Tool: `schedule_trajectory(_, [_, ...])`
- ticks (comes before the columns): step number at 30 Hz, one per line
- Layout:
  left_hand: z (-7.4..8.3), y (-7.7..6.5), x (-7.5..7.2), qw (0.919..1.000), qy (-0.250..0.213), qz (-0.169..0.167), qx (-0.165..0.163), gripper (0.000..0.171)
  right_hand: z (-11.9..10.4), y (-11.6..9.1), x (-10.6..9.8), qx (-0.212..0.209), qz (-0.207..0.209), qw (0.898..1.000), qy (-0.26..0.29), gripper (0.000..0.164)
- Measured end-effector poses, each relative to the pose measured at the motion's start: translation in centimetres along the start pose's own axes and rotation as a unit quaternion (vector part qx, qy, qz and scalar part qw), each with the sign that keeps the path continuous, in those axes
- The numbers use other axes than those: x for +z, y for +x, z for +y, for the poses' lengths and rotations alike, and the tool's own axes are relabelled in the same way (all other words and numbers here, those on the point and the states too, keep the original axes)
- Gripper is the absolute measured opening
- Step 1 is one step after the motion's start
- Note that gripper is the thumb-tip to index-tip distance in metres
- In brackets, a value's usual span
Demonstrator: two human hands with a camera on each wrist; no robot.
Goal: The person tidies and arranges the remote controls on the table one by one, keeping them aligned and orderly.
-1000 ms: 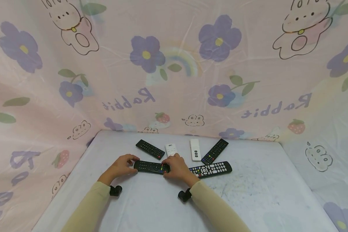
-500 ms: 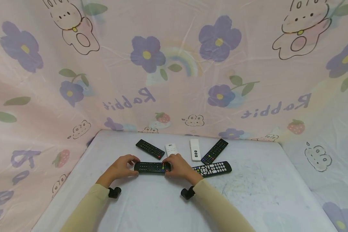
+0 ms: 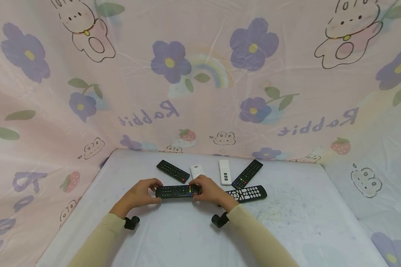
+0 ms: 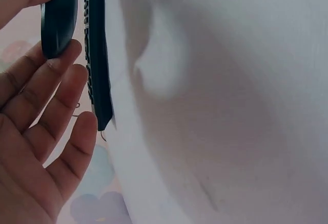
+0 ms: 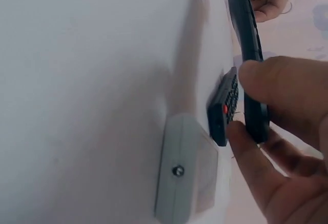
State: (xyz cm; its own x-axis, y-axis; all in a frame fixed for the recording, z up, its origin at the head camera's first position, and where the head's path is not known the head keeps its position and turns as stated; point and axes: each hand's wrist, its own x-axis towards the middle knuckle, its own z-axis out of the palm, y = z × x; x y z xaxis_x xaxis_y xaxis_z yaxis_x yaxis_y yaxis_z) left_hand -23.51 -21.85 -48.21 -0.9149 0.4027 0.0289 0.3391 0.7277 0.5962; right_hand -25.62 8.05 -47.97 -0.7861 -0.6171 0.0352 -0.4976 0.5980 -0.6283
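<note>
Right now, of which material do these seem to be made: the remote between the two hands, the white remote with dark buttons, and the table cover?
Held remote: likely plastic, satin black; its shell shows a faint sheen in the left wrist view. White remote: probably smooth plastic, judging by its even colour. Table cover: cloth or thin plastic, fairly matte; creases suit either.

The held remote (image 3: 176, 191) is left of another remote (image 3: 251, 193) and before four others (image 3: 173, 171).
</note>
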Motion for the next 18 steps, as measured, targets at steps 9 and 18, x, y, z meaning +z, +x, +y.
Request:
schedule_trajectory(9, [0.5, -0.2, 0.1, 0.9988, -0.048, -0.009, -0.002, 0.041, 0.5, -0.3, -0.7, 0.038, 0.004, 0.997, 0.065, 0.052])
schedule_trajectory(18, [1.2, -1.1, 0.2, 0.9992, -0.032, -0.016, 0.017, 0.046, 0.4, -0.3, -1.1, 0.048, 0.018, 0.995, 0.081, 0.050])
